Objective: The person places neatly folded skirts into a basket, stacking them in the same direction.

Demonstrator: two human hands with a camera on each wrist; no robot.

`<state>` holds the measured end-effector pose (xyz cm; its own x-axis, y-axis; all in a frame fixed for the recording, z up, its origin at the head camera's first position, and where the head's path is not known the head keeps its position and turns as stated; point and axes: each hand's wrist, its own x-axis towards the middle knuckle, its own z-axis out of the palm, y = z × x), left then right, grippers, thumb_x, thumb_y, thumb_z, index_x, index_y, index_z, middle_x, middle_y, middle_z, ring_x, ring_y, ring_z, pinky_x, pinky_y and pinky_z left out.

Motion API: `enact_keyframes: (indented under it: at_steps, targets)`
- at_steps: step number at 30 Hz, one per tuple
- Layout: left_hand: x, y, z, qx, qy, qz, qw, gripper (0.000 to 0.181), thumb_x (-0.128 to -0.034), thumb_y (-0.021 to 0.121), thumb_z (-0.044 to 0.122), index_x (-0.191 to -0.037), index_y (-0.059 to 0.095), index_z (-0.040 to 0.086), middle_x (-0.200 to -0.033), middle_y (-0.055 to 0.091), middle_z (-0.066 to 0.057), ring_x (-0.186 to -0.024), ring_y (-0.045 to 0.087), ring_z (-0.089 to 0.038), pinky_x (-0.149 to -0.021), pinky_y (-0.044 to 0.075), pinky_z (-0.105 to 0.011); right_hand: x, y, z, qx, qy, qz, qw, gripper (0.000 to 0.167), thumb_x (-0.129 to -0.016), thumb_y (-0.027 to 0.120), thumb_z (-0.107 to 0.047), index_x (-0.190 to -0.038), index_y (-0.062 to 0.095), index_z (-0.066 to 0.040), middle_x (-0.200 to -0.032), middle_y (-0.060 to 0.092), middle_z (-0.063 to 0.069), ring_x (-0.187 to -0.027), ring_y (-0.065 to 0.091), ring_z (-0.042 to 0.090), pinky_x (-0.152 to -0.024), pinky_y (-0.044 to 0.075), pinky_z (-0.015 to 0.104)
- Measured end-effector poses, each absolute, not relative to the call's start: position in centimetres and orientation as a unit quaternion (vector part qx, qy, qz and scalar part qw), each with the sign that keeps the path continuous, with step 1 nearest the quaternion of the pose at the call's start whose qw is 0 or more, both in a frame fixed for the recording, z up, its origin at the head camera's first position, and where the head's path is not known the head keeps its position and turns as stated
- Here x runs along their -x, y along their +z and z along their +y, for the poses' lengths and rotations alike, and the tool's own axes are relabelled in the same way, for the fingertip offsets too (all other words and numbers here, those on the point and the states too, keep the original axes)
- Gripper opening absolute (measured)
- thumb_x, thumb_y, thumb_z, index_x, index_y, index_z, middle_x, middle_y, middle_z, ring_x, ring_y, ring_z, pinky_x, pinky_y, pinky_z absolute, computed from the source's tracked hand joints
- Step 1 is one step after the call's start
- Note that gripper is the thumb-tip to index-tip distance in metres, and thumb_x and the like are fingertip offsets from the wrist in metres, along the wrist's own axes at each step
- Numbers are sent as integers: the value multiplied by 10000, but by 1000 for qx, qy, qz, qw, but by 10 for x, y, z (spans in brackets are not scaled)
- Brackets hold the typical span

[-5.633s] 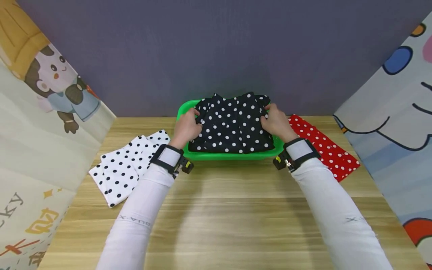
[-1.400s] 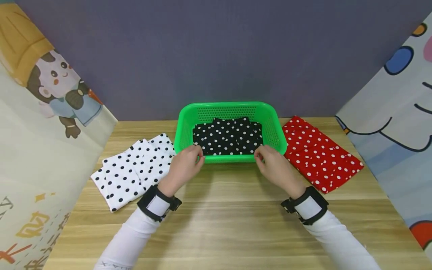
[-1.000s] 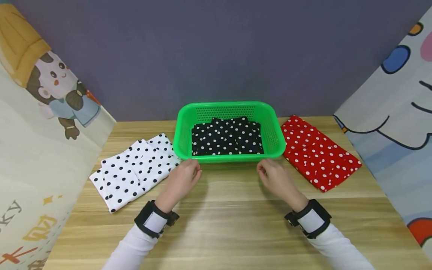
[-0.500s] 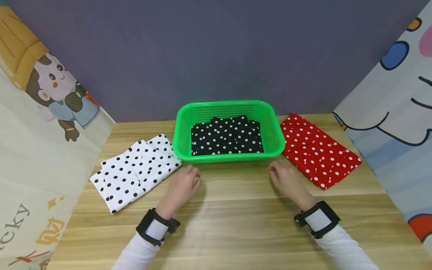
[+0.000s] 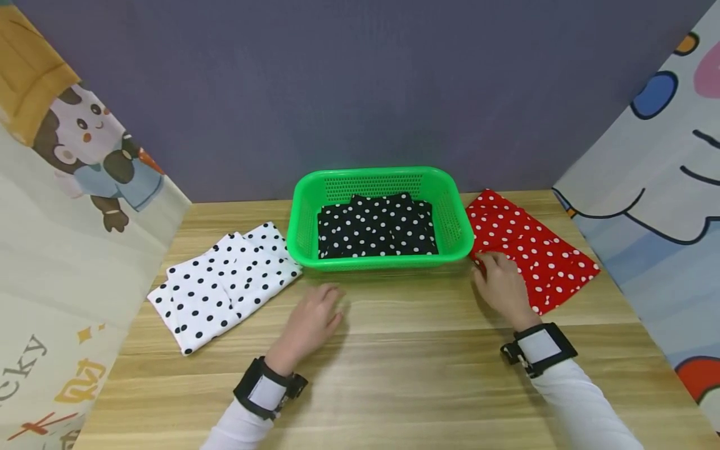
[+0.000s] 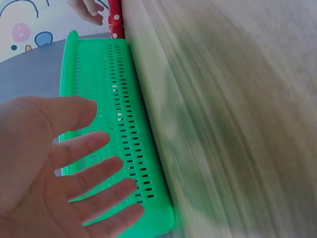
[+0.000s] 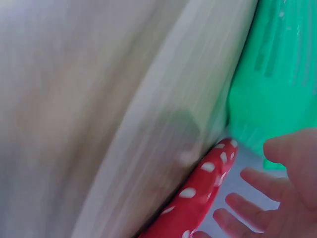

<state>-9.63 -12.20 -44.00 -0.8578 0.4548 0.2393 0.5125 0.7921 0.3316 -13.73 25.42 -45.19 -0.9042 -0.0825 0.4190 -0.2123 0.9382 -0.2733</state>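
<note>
In the head view my right hand [image 5: 502, 287] is over the near left edge of a folded red cloth with white dots [image 5: 540, 250]. The right wrist view has its fingers apart beside the red cloth [image 7: 190, 198], gripping nothing. My left hand [image 5: 309, 322] hovers over the table between the basket and me, fingers loosely extended and holding nothing. A folded black cloth with white dots [image 5: 377, 226] lies inside the green basket [image 5: 382, 264]. To the left, a folded white cloth with black dots [image 5: 225, 281] lies flat on the table.
The wood-grain table [image 5: 394, 375] ends at a dark grey wall [image 5: 360, 87] behind the basket. Cartoon-printed panels flank it, one on the left [image 5: 45, 206] and one on the right [image 5: 664, 250].
Both hands lowered the black cloth into the basket, let go and drew back. Lately the right hand has moved right to the red cloth; the left hand's fingers have loosened.
</note>
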Motion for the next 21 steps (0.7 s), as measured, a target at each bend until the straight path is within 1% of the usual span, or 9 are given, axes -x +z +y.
enact_keyframes:
  at_steps: [2,4,7,10,13,16,21]
  targets:
    - [95,-440,-121,263,-189,-944,69,485,-794,698,176,-1222,546,8,-1279,512,-183,-1157,505,-321,-980,407,-457,144,-452,259,-57,153,-968,191,372,-825,644,-105,-1130,563,91,-1087,517,320,-943,506,490,-725,459,602]
    - [93,-440,-119,267,-184,-944,62,515,-794,697,191,-1246,528,12,-1314,485,-193,-1190,481,-334,-994,386,-478,151,-453,266,-30,148,-975,160,408,-853,610,-140,-1183,532,86,-1154,476,341,-1004,469,518,-767,435,633]
    - [91,-439,-115,267,-179,-946,51,541,-805,686,221,-1275,505,21,-1348,453,-192,-1214,460,-343,-996,379,-491,161,-452,275,31,145,-985,90,468,-901,528,-213,-1272,456,63,-1254,384,354,-1095,387,548,-815,381,686]
    - [90,-439,-110,265,-179,-946,44,553,-819,671,246,-1294,488,30,-1368,435,-183,-1228,448,-340,-1000,375,-489,170,-450,283,97,145,-984,19,524,-922,466,-259,-1344,368,35,-1327,284,349,-1157,303,555,-838,336,722]
    - [88,-439,-105,268,-177,-946,42,563,-825,664,262,-1306,478,36,-1371,433,-180,-1227,450,-334,-994,383,-484,177,-448,288,142,153,-977,-35,569,-926,450,-273,-1384,293,25,-1354,212,354,-1179,247,558,-860,309,730]
    - [87,-439,-101,275,-174,-945,44,569,-825,662,273,-1308,476,36,-1362,442,-184,-1217,461,-331,-986,392,-478,182,-447,291,159,158,-971,-78,592,-928,440,-278,-1403,249,20,-1345,187,373,-1179,218,563,-879,300,722]
    - [84,-437,-96,277,-177,-943,50,564,-822,668,264,-1302,481,36,-1352,449,-185,-1208,467,-338,-983,394,-482,184,-448,294,161,152,-969,-114,591,-938,416,-292,-1417,230,0,-1320,186,386,-1169,196,556,-889,287,719]
